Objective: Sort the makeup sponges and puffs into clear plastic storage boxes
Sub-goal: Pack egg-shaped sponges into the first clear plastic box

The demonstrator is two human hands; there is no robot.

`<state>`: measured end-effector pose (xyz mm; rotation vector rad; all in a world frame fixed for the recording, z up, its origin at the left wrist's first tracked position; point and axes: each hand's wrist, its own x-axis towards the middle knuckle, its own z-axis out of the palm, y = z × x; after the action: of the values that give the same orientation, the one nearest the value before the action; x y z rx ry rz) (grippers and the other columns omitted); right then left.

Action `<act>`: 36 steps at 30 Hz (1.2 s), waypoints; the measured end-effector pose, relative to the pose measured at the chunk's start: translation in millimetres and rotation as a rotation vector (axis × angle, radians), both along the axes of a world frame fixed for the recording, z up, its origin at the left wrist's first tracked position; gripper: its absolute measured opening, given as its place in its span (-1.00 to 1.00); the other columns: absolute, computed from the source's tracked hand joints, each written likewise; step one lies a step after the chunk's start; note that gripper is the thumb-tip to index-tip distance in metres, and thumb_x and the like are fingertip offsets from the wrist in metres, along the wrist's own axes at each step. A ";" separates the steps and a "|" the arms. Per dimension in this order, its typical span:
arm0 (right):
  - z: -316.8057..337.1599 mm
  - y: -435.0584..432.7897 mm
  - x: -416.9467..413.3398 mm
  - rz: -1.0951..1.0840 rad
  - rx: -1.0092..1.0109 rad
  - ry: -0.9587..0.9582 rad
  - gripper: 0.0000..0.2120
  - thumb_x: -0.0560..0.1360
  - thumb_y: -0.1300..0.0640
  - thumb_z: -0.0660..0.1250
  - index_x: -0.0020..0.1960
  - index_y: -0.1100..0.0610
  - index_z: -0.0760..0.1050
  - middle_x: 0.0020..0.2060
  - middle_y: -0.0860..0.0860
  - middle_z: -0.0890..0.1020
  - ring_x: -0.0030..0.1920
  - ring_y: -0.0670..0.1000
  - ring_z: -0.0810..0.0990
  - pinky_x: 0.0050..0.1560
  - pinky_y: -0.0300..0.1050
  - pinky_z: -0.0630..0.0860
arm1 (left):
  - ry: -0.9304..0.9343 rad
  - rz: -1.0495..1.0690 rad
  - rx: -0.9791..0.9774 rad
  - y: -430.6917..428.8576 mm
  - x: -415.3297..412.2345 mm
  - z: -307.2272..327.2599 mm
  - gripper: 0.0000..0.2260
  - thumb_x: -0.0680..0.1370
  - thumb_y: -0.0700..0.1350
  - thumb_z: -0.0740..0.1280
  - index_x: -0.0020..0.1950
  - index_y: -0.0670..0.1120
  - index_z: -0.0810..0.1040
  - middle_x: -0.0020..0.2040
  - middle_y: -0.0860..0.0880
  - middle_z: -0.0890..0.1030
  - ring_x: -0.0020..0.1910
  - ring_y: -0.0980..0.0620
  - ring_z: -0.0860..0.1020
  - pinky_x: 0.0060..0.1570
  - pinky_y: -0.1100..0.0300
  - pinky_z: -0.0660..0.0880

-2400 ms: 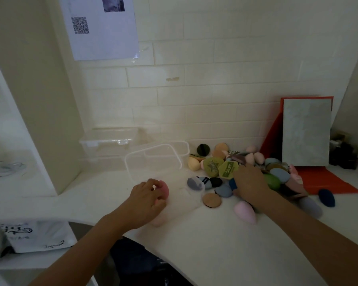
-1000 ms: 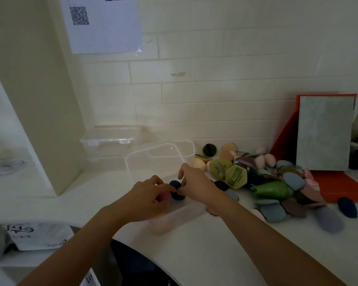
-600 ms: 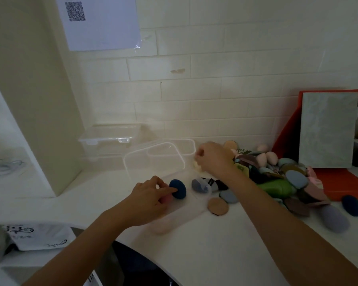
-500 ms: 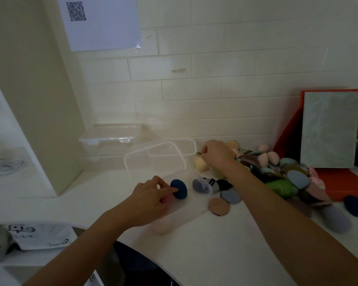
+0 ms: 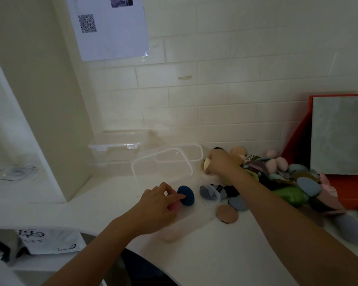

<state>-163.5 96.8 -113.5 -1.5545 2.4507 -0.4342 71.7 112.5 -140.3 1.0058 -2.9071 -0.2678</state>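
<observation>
An open clear plastic box point(image 5: 208, 205) lies in front of me, its lid point(image 5: 161, 164) tipped up behind. Inside are a dark blue sponge point(image 5: 186, 195) and a pink sponge point(image 5: 174, 205). My left hand point(image 5: 157, 205) rests in the box over the pink sponge, one finger touching the blue one. My right hand point(image 5: 220, 164) reaches to the far left end of the sponge pile point(image 5: 287, 186) and grips a cream-coloured sponge point(image 5: 206, 163).
A second, closed clear box point(image 5: 114, 149) stands against the tiled wall. A tan round puff point(image 5: 226, 213) and a grey-blue puff point(image 5: 238, 203) lie beside the open box. A red folder with a grey board point(image 5: 339, 135) leans at right. The counter edge curves near me.
My right hand left the blue sponge in the box, went back to the pile and closed on a cream sponge. My left hand has stayed in the box.
</observation>
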 end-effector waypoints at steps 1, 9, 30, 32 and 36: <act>5.9 5.4 -1.7 -0.017 -0.060 -0.021 -0.59 0.39 0.15 0.45 0.19 0.15 0.45 0.12 0.08 0.56 0.04 0.07 0.53 -0.14 -0.16 0.47 | 0.002 -0.006 -0.005 -0.1 0.1 0.0 -0.58 0.57 -0.01 0.13 0.43 0.21 0.23 0.34 0.08 0.22 0.05 0.11 0.24 0.21 0.26 0.19; 34.3 75.3 31.3 0.384 -0.072 -0.229 -0.53 0.30 0.06 0.56 0.12 -0.08 0.44 -0.03 -0.14 0.56 -0.09 -0.14 0.54 -0.23 -0.28 0.46 | 0.018 0.016 -0.004 -0.6 -1.4 -0.7 -0.59 0.56 0.03 0.18 0.41 0.22 0.26 0.32 0.06 0.24 0.03 0.06 0.25 0.16 0.26 0.26; -24.3 60.2 70.3 0.549 -0.107 -0.152 -0.79 0.37 0.14 0.46 -0.20 -0.01 0.42 -0.18 -0.08 0.52 -0.16 -0.06 0.49 -0.16 -0.19 0.42 | 0.054 0.046 0.013 -5.1 -3.8 -3.6 -0.67 0.49 0.10 0.28 0.25 0.08 0.49 0.23 0.10 0.38 -0.02 0.13 0.39 0.12 0.21 0.33; -23.4 57.5 71.1 0.562 -0.088 -0.150 -0.82 0.37 0.15 0.47 -0.22 -0.01 0.46 -0.17 -0.06 0.54 -0.16 -0.06 0.50 -0.13 -0.18 0.44 | 0.043 0.046 -0.003 -5.2 -3.6 -5.8 -0.69 0.51 0.12 0.25 0.22 0.09 0.50 0.21 0.10 0.39 -0.04 0.14 0.39 0.10 0.21 0.31; -16.9 55.1 66.4 0.586 -0.003 -0.239 -0.79 0.39 0.26 0.45 0.01 0.13 0.60 -0.16 -0.01 0.57 -0.18 -0.05 0.52 -0.19 -0.28 0.45 | 0.116 0.112 -0.015 -4.3 -8.4 -8.2 -0.80 0.54 0.02 0.17 0.05 0.02 0.53 0.04 0.07 0.45 -0.19 0.16 0.41 -0.01 0.21 0.32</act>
<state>-97.1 152.0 -130.4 -1.9811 1.7133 -0.4750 63.3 108.2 -148.5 1.1065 -2.7345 -0.2879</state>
